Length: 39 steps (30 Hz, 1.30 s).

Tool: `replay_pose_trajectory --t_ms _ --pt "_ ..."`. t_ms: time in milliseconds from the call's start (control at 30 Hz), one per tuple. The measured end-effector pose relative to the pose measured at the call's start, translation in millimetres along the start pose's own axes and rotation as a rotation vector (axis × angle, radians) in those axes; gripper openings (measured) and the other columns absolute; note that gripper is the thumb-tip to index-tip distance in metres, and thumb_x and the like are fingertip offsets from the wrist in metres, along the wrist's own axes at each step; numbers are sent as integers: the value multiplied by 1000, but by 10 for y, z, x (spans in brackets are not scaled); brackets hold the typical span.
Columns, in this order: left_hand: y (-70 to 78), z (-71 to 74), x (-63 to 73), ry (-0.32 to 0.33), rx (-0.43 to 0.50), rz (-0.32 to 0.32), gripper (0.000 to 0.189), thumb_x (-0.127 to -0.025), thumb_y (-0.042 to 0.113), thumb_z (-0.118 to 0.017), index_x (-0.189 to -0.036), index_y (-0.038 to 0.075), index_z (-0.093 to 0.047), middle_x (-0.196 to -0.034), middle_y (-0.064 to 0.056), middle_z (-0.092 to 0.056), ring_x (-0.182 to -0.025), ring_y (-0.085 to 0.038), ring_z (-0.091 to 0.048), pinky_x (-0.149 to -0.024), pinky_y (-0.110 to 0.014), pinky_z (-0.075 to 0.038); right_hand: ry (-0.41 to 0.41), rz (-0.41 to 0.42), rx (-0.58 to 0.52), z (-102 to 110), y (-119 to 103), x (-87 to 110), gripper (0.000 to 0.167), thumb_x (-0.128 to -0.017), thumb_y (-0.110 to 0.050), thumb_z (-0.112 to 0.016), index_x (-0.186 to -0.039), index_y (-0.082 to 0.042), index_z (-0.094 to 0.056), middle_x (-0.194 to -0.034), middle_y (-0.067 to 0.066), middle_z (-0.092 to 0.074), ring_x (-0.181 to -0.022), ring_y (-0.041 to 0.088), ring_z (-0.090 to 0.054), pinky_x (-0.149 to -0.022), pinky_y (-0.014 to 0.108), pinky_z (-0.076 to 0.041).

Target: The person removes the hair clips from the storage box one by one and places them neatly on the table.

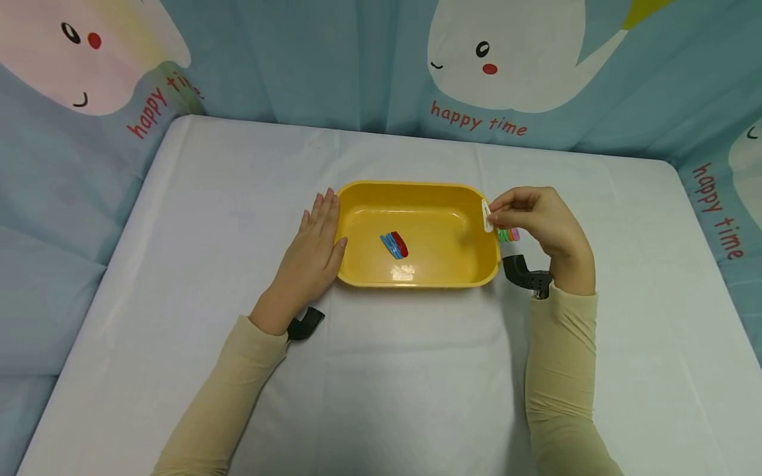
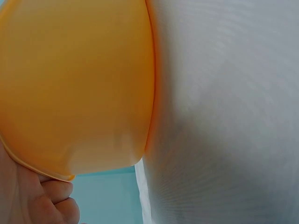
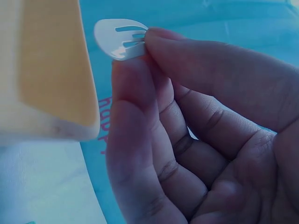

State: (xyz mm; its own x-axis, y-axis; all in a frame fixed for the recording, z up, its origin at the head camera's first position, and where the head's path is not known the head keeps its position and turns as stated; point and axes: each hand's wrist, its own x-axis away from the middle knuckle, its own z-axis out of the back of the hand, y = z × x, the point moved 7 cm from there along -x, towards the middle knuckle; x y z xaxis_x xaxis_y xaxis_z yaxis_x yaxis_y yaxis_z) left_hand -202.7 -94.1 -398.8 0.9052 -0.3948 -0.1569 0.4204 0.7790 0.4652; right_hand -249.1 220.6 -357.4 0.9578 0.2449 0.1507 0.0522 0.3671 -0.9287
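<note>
In the head view a yellow plastic tub [image 1: 417,268] lies lengthwise on the white-covered table. My left hand [image 1: 309,254] rests along its left rim with straight fingers. Between thumb and fingertips my right hand [image 1: 538,215] pinches a white snap hair clip [image 1: 487,216] at the tub's right rim. Up close in the right wrist view, the white clip [image 3: 121,39] shows its slots and rounded end. Blue hair clips [image 1: 391,246] and a red clip [image 1: 400,244] lie side by side on the tub floor.
Green, orange and pink clips [image 1: 508,235] lie outside the tub on the right, partly hidden by its rim and my right hand. Black wrist mounts [image 1: 524,274] sit at both wrists. A blue curtain [image 1: 309,59] with printed figures hangs behind the table [image 1: 393,383].
</note>
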Motion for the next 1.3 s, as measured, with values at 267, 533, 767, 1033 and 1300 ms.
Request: replay_pose_trajectory --t_ms 267,533,767,1033,1300 --pt "-2 -3 -1 -1 6 2 63 -100 21 -37 -149 -4 -6 -157 -15 -3 -144 -29 -3 -114 -44 -4 26 -18 -5 60 39 7 8 -84 -1 -69 -90 4 -69 -74 2 -68 -67 19 -63 -66 23 -52" --pt "1 -1 -1 1 6 3 62 -101 22 -37 -149 -4 -7 -157 -15 -3 -144 -27 -1 -114 -44 -5 35 -14 -1 113 71 15 5 -85 0 -68 -89 2 -69 -74 1 -68 -69 18 -64 -68 21 -53" --pt "8 7 -4 -5 -6 7 62 -101 22 -36 -149 -4 -7 -156 -16 -5 -144 -29 -3 -114 -43 -5 51 -31 -12 159 107 25 4 -85 -1 -67 -87 -1 -70 -74 0 -68 -69 16 -64 -68 21 -53" --pt "3 3 -3 -14 -7 9 62 -101 22 -36 -149 -4 -6 -156 -16 -3 -144 -29 -3 -114 -44 -5 59 -28 -28 200 137 43 4 -84 -1 -68 -87 -2 -71 -73 0 -68 -67 15 -63 -67 21 -53" --pt "-3 -5 -4 -7 -7 7 62 -101 23 -36 -149 -4 -7 -157 -16 -4 -144 -27 -1 -114 -44 -5 64 -32 -48 232 160 58 7 -84 1 -67 -86 -4 -72 -74 -1 -68 -68 15 -64 -68 20 -53"
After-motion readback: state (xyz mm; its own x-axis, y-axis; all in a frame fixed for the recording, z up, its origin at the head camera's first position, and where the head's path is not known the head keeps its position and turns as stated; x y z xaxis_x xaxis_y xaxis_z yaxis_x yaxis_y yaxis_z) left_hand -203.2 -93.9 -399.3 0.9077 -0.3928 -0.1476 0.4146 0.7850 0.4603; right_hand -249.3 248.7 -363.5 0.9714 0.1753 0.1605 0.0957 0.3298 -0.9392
